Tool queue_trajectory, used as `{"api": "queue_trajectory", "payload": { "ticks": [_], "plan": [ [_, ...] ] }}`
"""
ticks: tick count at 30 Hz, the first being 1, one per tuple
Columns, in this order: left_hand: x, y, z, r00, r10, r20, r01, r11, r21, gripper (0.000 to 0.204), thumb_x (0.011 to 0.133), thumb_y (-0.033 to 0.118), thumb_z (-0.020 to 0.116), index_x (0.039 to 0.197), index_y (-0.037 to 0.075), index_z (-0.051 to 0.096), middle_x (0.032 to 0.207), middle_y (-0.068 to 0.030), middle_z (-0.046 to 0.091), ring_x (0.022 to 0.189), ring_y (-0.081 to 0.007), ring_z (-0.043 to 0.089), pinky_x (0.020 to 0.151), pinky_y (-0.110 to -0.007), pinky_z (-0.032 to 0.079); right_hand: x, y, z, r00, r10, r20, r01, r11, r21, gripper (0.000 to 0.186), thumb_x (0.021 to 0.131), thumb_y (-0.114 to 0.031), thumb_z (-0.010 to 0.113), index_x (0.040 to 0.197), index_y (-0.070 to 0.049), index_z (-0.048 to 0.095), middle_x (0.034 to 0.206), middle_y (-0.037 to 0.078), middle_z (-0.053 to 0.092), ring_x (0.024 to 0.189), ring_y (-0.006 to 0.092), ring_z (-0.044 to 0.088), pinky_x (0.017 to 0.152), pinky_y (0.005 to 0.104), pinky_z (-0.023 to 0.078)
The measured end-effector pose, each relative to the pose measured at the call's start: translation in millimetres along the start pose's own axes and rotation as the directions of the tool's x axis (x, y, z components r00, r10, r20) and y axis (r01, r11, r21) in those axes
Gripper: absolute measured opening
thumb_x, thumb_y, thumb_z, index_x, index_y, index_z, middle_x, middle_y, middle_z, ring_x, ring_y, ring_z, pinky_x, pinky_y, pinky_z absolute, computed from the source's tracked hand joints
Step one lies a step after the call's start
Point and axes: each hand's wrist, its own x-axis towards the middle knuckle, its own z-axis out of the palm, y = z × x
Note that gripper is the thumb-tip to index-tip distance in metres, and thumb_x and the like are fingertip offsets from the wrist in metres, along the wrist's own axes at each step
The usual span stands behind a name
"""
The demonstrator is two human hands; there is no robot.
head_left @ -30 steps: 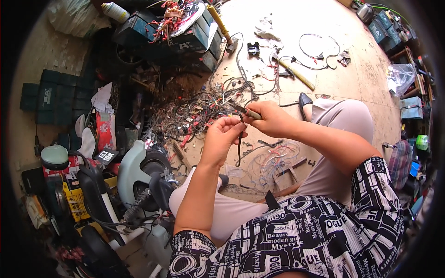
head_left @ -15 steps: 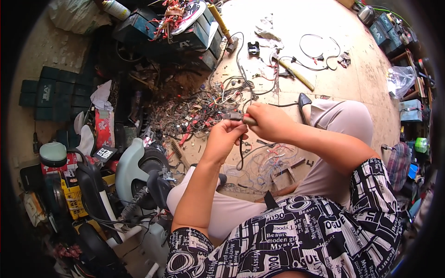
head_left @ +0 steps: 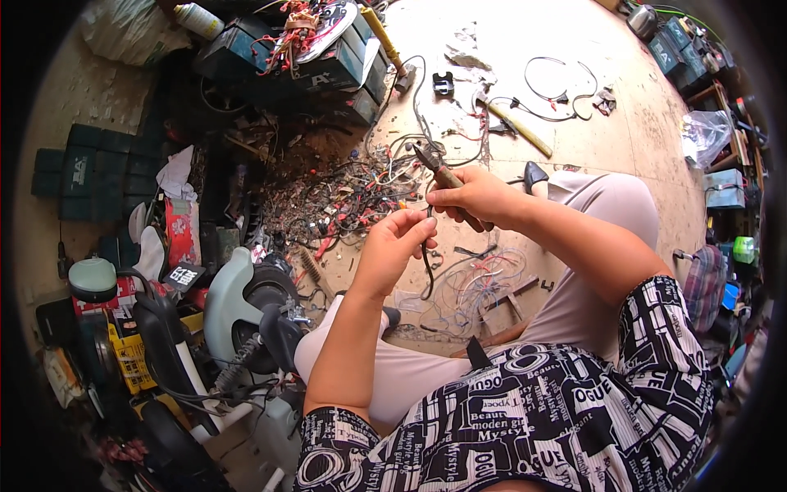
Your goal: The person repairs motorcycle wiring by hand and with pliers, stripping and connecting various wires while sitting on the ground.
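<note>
My right hand (head_left: 484,197) is closed around the handles of a pair of pliers (head_left: 443,174), whose dark jaws point up and away to the left. Just below and to the left, my left hand (head_left: 392,246) pinches a black cable (head_left: 429,279) between thumb and fingers. The cable's lower part hangs down beneath my fingertips in a bend. Its upper part runs up close to my right-hand fingers, and where it ends cannot be made out. The plier jaws point away from the cable in my left fingers.
Beyond my hands spreads a heap of cut wires and scraps (head_left: 348,193). A hammer (head_left: 518,128) lies on the floor to the far right. Dark teal batteries (head_left: 328,82) are stacked at the back, and a grey scooter fender (head_left: 225,307) stands left. Thin loose wires (head_left: 484,287) lie near my knee.
The pliers have turned in my right hand's grip, so that their jaws now point up and away. My left hand still pinches the cable in nearly the same place.
</note>
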Motion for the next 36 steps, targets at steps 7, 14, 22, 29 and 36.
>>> {"api": "queue_trajectory", "payload": {
  "ticks": [7, 14, 22, 29, 36],
  "plan": [
    [0, -6, -14, 0.999, 0.026, 0.046, -0.024, 0.998, -0.055, 0.014, 0.094, 0.013, 0.054, 0.099, 0.001, 0.061, 0.087, -0.0025, 0.064, 0.073, -0.007, 0.056, 0.064, -0.018, 0.043, -1, -2, 2, 0.983, 0.084, 0.162, -0.135, 0.934, 0.331, 0.02, 0.089, -0.022, 0.063, 0.08, -0.005, 0.058, 0.067, 0.003, 0.058, 0.057, 0.0114, 0.054, 0.05, 0.0243, 0.043],
    [-5, -4, -17, 0.931, 0.106, 0.35, -0.045, 0.983, -0.177, 0.012, 0.094, 0.012, 0.054, 0.101, 0.002, 0.059, 0.095, -0.0038, 0.063, 0.08, -0.0099, 0.055, 0.072, -0.022, 0.045, -9, -8, -5, 0.858, 0.027, 0.514, -0.321, 0.808, 0.494, 0.017, 0.091, -0.019, 0.061, 0.085, -0.004, 0.057, 0.07, 0.001, 0.057, 0.061, 0.0099, 0.054, 0.059, 0.0219, 0.047],
    [-4, 9, -16, 1.0, 0.018, -0.013, -0.022, 0.907, -0.421, 0.03, 0.095, 0.026, 0.055, 0.122, 0.011, 0.052, 0.087, -0.0017, 0.06, 0.081, -0.0142, 0.06, 0.066, -0.024, 0.046, 2, -9, 0, 0.969, -0.2, -0.144, 0.151, 0.943, -0.297, 0.039, 0.086, -0.042, 0.061, 0.081, -0.004, 0.057, 0.064, 0.005, 0.055, 0.055, 0.015, 0.053, 0.05, 0.0311, 0.043],
    [-1, 13, -22, 0.983, 0.02, -0.185, -0.115, 0.846, -0.52, 0.04, 0.096, 0.039, 0.05, 0.117, 0.005, 0.053, 0.092, -0.0042, 0.056, 0.089, -0.0182, 0.058, 0.078, -0.033, 0.052, -20, -7, 21, 0.866, -0.498, -0.04, 0.289, 0.565, -0.773, 0.029, 0.085, -0.029, 0.061, 0.09, -0.002, 0.052, 0.084, 0.018, 0.058, 0.083, 0.0357, 0.057, 0.075, 0.0447, 0.045],
    [6, 5, -24, 0.982, 0.067, -0.175, -0.146, 0.858, -0.492, 0.028, 0.099, 0.026, 0.048, 0.11, 0.002, 0.059, 0.094, -0.0029, 0.057, 0.085, -0.0139, 0.056, 0.081, -0.032, 0.052, -21, -3, 30, 0.813, -0.582, 0.002, 0.287, 0.399, -0.871, 0.03, 0.081, -0.028, 0.063, 0.089, -0.001, 0.053, 0.083, 0.016, 0.057, 0.082, 0.0327, 0.057, 0.074, 0.0426, 0.046]
  ]
}}
